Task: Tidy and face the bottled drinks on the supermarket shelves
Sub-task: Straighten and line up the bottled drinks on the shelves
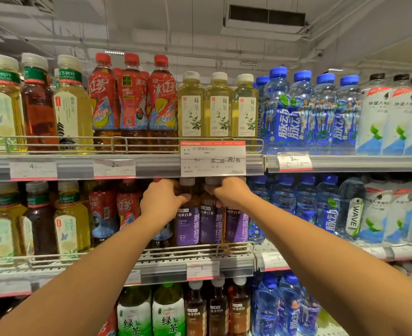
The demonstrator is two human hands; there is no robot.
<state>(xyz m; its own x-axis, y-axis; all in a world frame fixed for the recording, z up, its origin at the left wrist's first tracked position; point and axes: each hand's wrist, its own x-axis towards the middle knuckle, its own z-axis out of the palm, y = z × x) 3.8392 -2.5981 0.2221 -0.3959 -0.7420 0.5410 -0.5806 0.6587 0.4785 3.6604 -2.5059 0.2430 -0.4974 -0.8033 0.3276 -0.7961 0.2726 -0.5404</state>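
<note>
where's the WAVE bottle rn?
Head view, right side: the WAVE bottle stands on the middle shelf, between the blue-capped sports drinks on its left and the white-labelled bottles on its right.

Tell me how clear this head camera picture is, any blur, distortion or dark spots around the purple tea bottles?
Head view: wide-angle bending curves the shelf rails and stretches both forearms; the purple-label bottles sit in shadow under the sale tag; the left hand and right hand are fairly sharp; bottles at the far edges are soft; the top shelf is brightly lit.
</note>
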